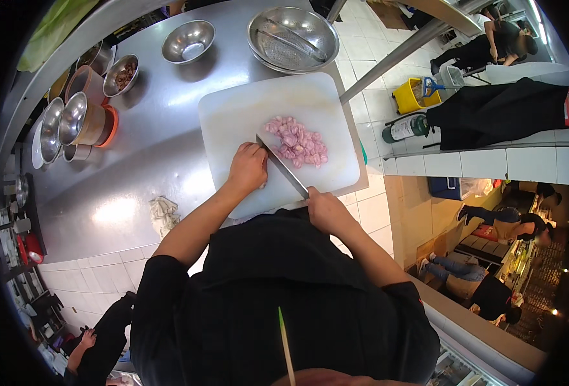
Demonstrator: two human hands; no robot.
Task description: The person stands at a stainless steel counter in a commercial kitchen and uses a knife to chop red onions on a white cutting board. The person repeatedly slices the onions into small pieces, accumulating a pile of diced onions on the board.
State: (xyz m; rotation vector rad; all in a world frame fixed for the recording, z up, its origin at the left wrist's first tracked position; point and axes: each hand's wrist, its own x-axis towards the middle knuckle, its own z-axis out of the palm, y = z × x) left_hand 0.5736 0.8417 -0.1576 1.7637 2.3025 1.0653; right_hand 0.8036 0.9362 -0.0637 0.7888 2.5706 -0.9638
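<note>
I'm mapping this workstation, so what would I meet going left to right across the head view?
Metal bowl of brown pieces → crumpled cloth → left hand → knife → right hand → yellow bucket.

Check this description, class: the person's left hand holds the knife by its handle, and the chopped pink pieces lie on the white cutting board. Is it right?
Not quite: the right hand, not the left hand, holds the knife by its handle, as the head view shows. The chopped pink pieces do lie on the white cutting board.
</note>
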